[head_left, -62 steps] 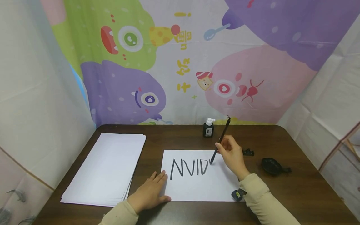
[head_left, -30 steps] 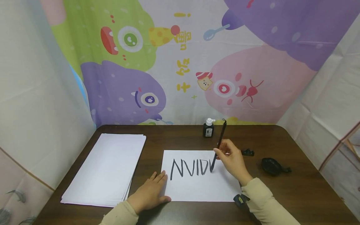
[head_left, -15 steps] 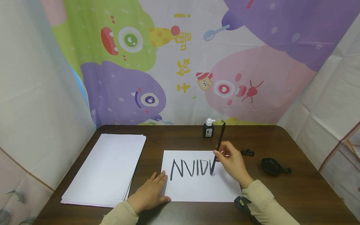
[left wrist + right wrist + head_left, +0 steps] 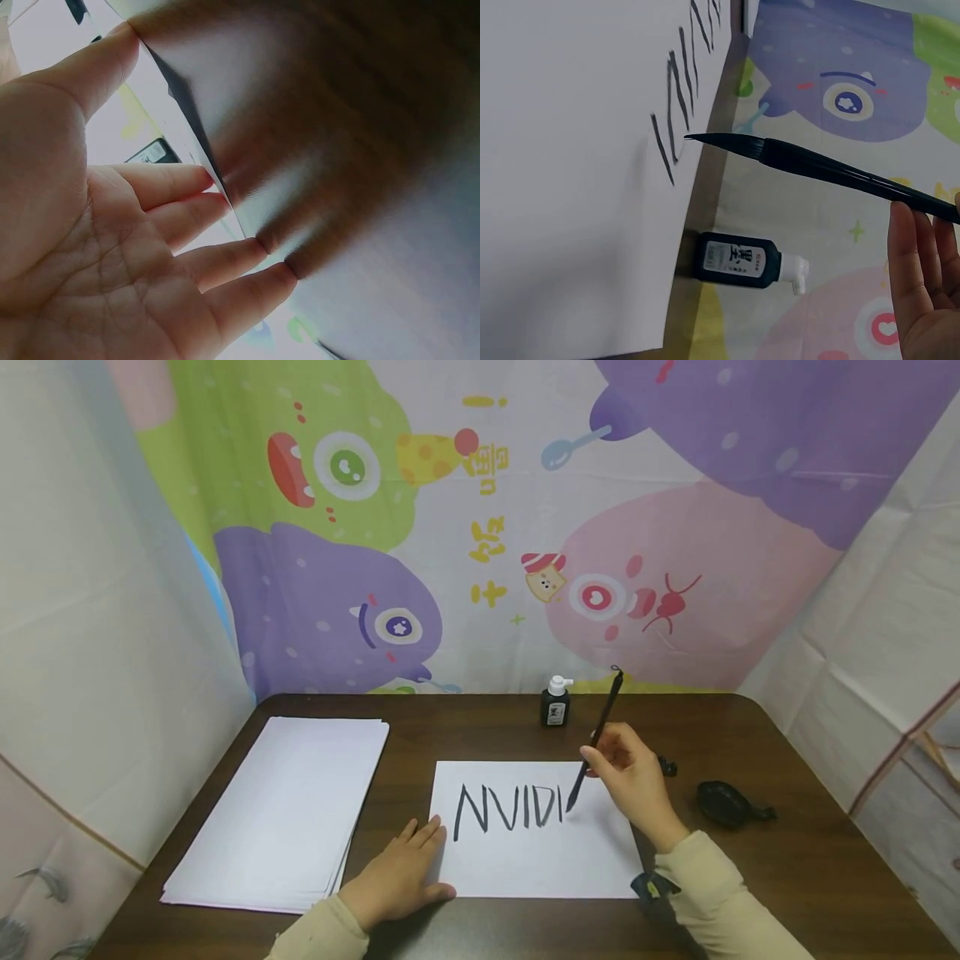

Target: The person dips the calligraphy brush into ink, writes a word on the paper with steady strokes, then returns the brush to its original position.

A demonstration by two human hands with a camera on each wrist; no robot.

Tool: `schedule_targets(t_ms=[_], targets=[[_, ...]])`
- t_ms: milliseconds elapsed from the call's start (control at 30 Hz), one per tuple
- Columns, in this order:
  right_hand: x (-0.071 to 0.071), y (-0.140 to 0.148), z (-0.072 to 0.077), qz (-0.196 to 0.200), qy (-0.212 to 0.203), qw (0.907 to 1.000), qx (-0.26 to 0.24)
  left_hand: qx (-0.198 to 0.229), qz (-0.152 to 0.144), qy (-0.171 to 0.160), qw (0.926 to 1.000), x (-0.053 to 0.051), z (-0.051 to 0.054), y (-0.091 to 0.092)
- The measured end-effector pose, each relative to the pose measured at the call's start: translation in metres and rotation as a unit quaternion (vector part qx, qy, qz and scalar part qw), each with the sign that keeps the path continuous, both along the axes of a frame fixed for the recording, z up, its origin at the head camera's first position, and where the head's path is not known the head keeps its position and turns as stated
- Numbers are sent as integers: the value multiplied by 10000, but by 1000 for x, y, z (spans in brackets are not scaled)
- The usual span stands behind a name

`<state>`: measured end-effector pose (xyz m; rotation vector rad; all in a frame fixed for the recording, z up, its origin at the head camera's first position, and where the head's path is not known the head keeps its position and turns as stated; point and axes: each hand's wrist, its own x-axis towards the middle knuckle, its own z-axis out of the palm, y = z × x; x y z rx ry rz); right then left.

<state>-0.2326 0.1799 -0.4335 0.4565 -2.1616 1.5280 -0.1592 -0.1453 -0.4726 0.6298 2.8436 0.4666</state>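
Note:
A writing brush (image 4: 596, 739) with a dark handle and hanging loop is pinched between the thumb and fingers of my right hand (image 4: 630, 777). Its pointed dark bristles (image 4: 724, 141) are over the white sheet (image 4: 525, 868), just right of the last stroke; whether they touch is unclear. Black letters (image 4: 510, 807) on the sheet read "NVID", followed by one upright stroke. My left hand (image 4: 401, 868) lies flat with straight fingers, its fingertips on the sheet's left edge and the thumb spread out. In the left wrist view, its palm and fingers (image 4: 251, 296) show from below.
A stack of white paper (image 4: 285, 810) lies on the left of the brown table (image 4: 480, 931). Behind the sheet stands a black ink bottle (image 4: 555, 706) with a white spout. To the right are a dark dish (image 4: 725, 803) with a handle and a small brush rest (image 4: 667, 767), partly hidden by my right hand.
The brush drew a downward stroke after the "D". Since then my right hand has moved up and right, and the brush leans more to the right. My left hand stays put.

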Motion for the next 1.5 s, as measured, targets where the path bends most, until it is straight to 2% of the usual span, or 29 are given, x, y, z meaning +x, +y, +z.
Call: schedule_targets(t_ms=[233,333,667,867,1100,1500], targets=[[0,1,15,-190,73,9995,261,-19,13,16,10000,-1,-2,-1],[-3,3,16,-240,144,9992,286,-11,22,19,10000,-1,-2,-1],[-19,13,4,-203,362,9981,459,2,45,10,10000,-1,-2,-1],[-21,11,-2,-225,486,9943,923,-6,18,-1,10000,-1,-2,-2],[-20,5,-6,-290,889,9872,1291,30,0,15,10000,0,-2,-2],[-21,1,-12,-241,1015,9848,1391,32,-17,20,10000,0,-3,-2]])
